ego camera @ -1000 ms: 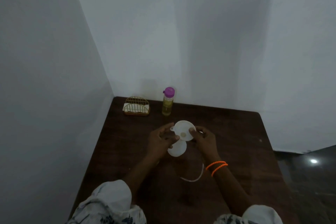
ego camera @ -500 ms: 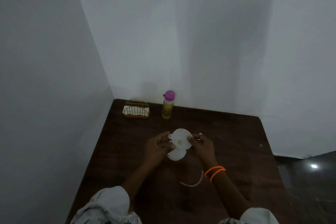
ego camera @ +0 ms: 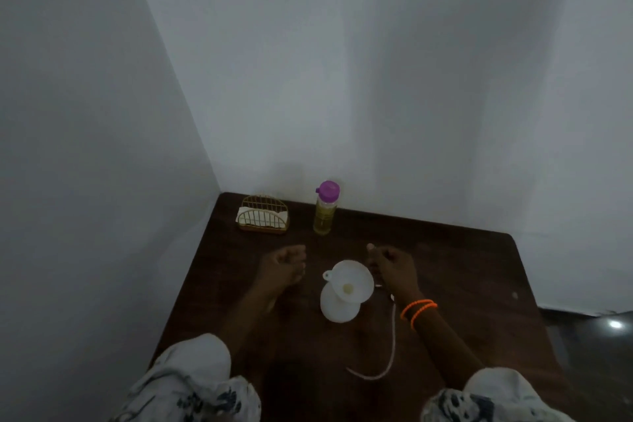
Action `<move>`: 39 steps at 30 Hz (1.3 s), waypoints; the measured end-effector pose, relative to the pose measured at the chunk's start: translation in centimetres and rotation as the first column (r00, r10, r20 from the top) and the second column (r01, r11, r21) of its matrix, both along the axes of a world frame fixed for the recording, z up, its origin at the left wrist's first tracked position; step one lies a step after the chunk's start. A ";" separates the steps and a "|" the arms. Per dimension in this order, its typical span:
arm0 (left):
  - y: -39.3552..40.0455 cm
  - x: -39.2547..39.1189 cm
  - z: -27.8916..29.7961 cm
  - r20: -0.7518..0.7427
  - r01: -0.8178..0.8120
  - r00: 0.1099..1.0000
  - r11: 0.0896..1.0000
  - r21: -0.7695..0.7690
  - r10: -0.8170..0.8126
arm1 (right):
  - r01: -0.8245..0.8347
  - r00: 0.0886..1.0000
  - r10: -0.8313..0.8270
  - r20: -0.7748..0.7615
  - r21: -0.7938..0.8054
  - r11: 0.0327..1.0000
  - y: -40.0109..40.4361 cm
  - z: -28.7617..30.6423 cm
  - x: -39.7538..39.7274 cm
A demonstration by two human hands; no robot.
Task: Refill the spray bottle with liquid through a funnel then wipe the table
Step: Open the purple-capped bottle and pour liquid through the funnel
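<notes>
A white funnel (ego camera: 349, 279) stands in the neck of a white spray bottle (ego camera: 337, 309) on the dark wooden table (ego camera: 462, 284). A spot of yellowish liquid shows at the funnel's bottom. My left hand (ego camera: 284, 267) hovers to the funnel's left with fingers loosely curled and nothing in it. My right hand (ego camera: 394, 271) hovers just right of the funnel, also loosely curled and apart from it. A clear bottle of yellow liquid with a purple cap (ego camera: 324, 212) stands upright at the back of the table.
A thin white dip tube (ego camera: 393, 336) curves across the table below my right wrist; its head end is hidden by the wrist. A gold wire holder with white napkins (ego camera: 263, 216) sits at the back left corner. White walls close off the left and back.
Both hands have let go of the funnel and moved apart to either side. The funnel now stands on its own in the white bottle.
</notes>
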State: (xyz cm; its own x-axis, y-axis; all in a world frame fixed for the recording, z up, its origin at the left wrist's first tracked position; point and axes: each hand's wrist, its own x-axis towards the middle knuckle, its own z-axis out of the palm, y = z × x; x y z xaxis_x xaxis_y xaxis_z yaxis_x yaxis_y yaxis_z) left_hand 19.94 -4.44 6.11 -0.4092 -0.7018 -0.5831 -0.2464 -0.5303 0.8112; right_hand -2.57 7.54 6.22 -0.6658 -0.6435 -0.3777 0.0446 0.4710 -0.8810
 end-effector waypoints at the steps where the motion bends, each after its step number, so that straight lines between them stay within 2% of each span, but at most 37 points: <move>1: -1.0 -0.9 -0.1 0.017 -0.029 0.999 0.999 -0.018 0.029 | -0.015 1.000 0.015 -0.027 -0.002 1.000 -1.1 -0.3 -0.4; 4: -3.9 -4.0 0.2 0.066 -0.015 0.998 0.991 -0.134 0.024 | -0.119 0.981 0.125 -0.149 0.047 0.992 -4.9 -0.9 -1.5; 9: -7.8 -8.9 -0.2 0.162 0.160 0.981 0.901 -0.403 -0.102 | -0.318 0.884 0.329 -0.331 0.089 0.944 -9.6 -2.1 -2.7; 13: -9.1 -10.9 -1.1 0.203 0.185 0.975 0.830 -0.526 -0.089 | -0.445 0.828 0.435 -0.353 0.058 0.894 -11.2 -1.1 -2.6; 18: -9.9 -11.8 -1.2 0.210 0.157 0.977 0.784 -0.601 -0.035 | -0.473 0.810 0.455 -0.370 0.048 0.880 -11.6 -2.0 -3.6; 22: -9.8 -12.1 -1.6 0.207 0.146 0.978 0.790 -0.595 -0.025 | -0.462 0.799 0.433 -0.417 0.033 0.886 -11.3 -2.0 -3.4; 27: -9.4 -12.3 -0.9 0.219 0.139 0.976 0.749 -0.648 0.009 | -0.461 0.806 0.425 -0.411 0.014 0.887 -11.2 -1.7 -3.2; 32: -9.1 -11.4 1.0 0.194 0.136 0.981 0.708 -0.693 0.002 | -0.438 0.817 0.388 -0.426 -0.021 0.899 -11.0 -0.2 -3.1; 39: -7.6 -11.0 6.1 0.124 0.091 0.992 0.660 -0.746 0.004 | -0.434 0.836 0.331 -0.437 -0.158 0.887 -10.3 4.6 -2.1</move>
